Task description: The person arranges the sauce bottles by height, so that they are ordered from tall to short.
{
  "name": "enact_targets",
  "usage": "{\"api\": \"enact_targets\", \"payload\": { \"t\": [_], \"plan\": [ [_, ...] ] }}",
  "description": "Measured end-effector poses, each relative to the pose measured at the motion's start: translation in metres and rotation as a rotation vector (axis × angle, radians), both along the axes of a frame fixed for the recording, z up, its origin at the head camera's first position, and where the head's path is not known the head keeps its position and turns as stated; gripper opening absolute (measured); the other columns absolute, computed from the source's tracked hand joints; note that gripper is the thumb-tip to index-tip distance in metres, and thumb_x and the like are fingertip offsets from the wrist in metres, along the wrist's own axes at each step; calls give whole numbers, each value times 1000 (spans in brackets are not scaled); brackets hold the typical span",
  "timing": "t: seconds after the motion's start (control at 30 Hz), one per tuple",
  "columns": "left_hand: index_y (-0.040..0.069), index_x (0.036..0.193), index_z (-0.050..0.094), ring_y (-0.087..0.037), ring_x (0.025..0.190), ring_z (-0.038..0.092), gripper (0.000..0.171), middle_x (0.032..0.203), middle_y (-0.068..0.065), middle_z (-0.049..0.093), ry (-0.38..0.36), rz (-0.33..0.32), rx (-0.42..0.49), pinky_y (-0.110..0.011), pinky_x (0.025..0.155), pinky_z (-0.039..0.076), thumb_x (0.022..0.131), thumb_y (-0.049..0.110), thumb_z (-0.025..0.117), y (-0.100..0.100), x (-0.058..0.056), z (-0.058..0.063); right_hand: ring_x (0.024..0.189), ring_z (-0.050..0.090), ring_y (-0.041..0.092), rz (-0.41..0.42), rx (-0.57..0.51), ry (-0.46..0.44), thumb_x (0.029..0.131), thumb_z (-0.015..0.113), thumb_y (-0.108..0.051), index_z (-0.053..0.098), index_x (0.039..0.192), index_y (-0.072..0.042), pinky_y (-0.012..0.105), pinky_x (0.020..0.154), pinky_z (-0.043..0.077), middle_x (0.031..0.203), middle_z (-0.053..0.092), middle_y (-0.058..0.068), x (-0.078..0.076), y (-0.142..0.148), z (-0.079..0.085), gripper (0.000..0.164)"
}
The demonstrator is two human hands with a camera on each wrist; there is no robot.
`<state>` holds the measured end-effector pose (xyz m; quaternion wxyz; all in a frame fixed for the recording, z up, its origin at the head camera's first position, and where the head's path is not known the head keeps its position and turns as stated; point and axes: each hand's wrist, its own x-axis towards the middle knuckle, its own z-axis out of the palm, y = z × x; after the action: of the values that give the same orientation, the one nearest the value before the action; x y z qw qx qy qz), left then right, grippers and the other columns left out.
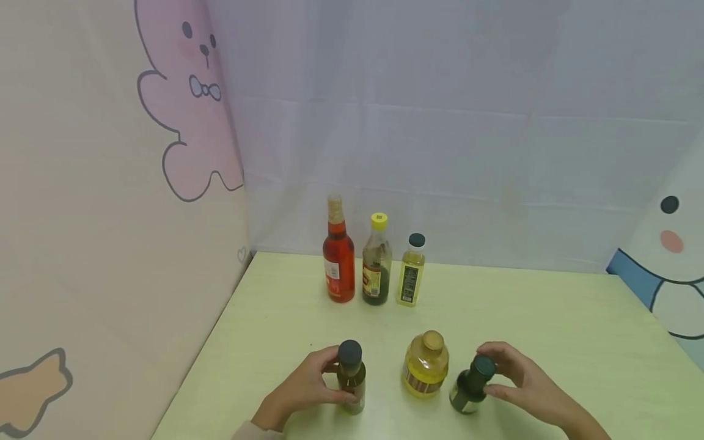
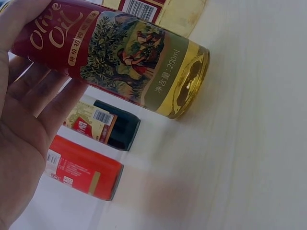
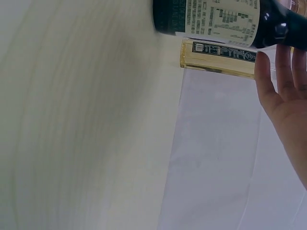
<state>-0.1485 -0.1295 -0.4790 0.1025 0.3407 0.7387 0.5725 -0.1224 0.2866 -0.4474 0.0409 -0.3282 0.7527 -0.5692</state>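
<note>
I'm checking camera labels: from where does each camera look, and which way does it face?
Head: worn on the head, facing forward and down at the table; the left grip, with a sleeve, and the right grip, with its forearm, show.
Left wrist: worn there, facing the olive oil bottle; part of the left grip shows.
Right wrist: worn there, facing the dark green bottle and table; part of the right grip shows.
Shared: head and left wrist both show the red bottle.
</note>
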Motion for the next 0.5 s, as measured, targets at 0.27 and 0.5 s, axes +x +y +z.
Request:
{"api": "enact_targets", "payload": {
  "t": [0.27, 0.5],
  "plan": [
    [12, 126, 58, -19, 108, 60, 58, 116, 1, 64, -16, 13, 3, -35, 90, 51, 76, 17, 86, 0, -1, 2, 108, 59, 12, 25, -59, -15, 86, 59, 19, 46, 123, 9, 24, 91, 48, 117, 58, 3, -1, -3, -3, 41],
    [9, 124, 58, -18, 109, 59, 55, 115, 0, 64, -55, 22, 6, -34, 91, 50, 77, 13, 85, 0, 3, 5, 107, 59, 13, 38, -73, -39, 87, 58, 19, 47, 123, 6, 24, 90, 48, 116, 57, 2, -2, -4, -4, 40]
  ]
}}
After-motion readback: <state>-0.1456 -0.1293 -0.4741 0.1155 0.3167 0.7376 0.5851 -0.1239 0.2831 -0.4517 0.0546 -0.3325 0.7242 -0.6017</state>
